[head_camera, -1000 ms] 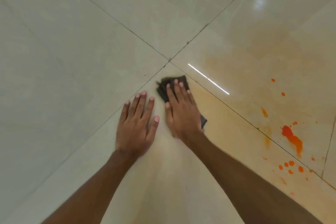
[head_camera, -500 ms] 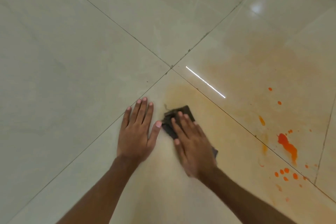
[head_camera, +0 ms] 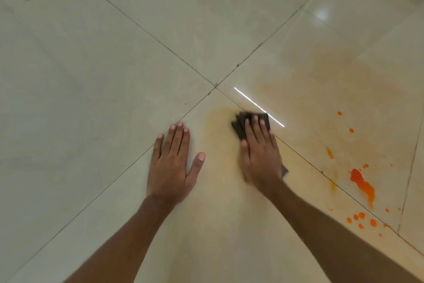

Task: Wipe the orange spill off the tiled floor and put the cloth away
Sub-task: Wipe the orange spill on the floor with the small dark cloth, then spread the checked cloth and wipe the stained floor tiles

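1. The right hand (head_camera: 260,156) lies flat, palm down, fingers together, pressing the dark cloth (head_camera: 252,122) onto the tiled floor (head_camera: 103,76); the cloth pokes out past the fingertips and a corner shows by the wrist
2. The left hand (head_camera: 173,165) is spread wide w/ nothing in it, palm flat on the floor just left of the cloth, prob. as a brace
3. The cloth sits near where four tiles meet, on a pale orange film (head_camera: 220,119) that also spreads over the tile to the right
4. The thick orange spill (head_camera: 362,185) w/ its droplets (head_camera: 360,219) is well apart to the right, not yet wiped
5. To do this step well, the person should keep even pressure thru the whole palm, so the cloth doesn't bunch or slip out
6. Strokes should overlap and pull inward, not push liquid outward; the film suggests smearing is a risk
7. Grout lines prob. hold colour, so rubbing along them helps
8. Refolding to a clean face before the thick patch is wise, as the cloth may be satd
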